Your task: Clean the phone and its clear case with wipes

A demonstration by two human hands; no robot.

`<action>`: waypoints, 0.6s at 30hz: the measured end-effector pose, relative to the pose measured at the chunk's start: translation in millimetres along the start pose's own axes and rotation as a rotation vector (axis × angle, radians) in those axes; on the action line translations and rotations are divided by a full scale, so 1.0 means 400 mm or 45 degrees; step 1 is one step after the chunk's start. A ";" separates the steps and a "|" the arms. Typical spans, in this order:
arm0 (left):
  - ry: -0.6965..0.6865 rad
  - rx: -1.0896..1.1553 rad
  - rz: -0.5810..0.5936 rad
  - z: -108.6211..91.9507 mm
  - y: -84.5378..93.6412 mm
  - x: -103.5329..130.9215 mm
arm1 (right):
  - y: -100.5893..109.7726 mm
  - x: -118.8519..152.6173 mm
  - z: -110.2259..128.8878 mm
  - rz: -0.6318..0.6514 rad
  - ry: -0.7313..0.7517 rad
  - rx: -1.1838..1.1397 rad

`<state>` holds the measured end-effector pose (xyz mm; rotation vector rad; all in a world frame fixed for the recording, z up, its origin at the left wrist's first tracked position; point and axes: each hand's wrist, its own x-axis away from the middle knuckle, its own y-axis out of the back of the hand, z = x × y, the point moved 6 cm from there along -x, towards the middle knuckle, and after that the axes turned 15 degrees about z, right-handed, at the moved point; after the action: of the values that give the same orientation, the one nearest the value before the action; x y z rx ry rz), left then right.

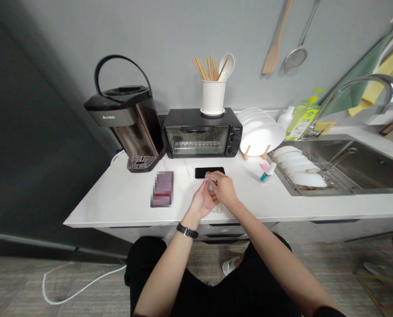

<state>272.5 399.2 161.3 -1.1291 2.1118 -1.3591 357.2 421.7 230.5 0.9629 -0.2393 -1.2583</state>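
Both hands meet over the front of the white counter, around a thin see-through piece (pixel 216 208) whose kind I cannot make out. My left hand (pixel 203 201) is palm up with curled fingers and supports it from below. Fingers of my right hand (pixel 224 188) are bent and pinched together at its upper end, close to the left fingertips. Just behind the hands lies a black smartphone (pixel 201 172), partly covered by the right fingers. To the right stand a small spray bottle (pixel 267 173) with a blue label and a pink piece (pixel 264 166).
A blurred purple item (pixel 162 189) lies left on the counter (pixel 117 200). Behind are a water dispenser (pixel 133 127), a toaster oven (pixel 201 136) bearing a utensil holder (pixel 213 97), and racked plates (pixel 264 138). A sink (pixel 358 180) with bowls (pixel 304 169) is right.
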 end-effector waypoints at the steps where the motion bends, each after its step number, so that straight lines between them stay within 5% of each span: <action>1: -0.033 0.020 0.015 -0.004 -0.001 0.000 | -0.005 0.011 0.005 0.013 0.001 -0.043; 11: -0.113 -0.096 0.086 -0.015 -0.013 0.012 | -0.023 0.195 0.051 0.328 0.098 0.158; 18: -0.138 -0.141 0.110 -0.011 -0.017 0.007 | 0.006 0.173 0.028 0.137 -0.046 0.618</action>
<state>270.6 398.1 169.7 -1.1138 2.1531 -1.1291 375.5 355.6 215.4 1.3208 -0.6373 -1.1401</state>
